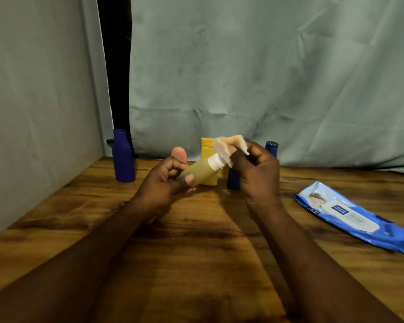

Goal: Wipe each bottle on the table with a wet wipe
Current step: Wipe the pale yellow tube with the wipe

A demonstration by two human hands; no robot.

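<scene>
My left hand (167, 180) grips a small yellowish bottle (202, 170) with a white cap (214, 161), held tilted above the wooden table (196, 241), cap pointing up and right. My right hand (254, 170) pinches a white wet wipe (229, 145) that covers the cap end. Behind the hands stands a yellow bottle (207, 148), partly hidden. A dark blue bottle (233, 179) stands behind my right hand, mostly hidden. Another blue bottle (271, 148) peeks out to its right. A tall blue bottle (123, 157) stands at the back left.
A blue pack of wet wipes (355, 215) lies on the table at the right. Grey cloth (243, 78) hangs behind the table and a grey wall (37, 113) closes off the left side.
</scene>
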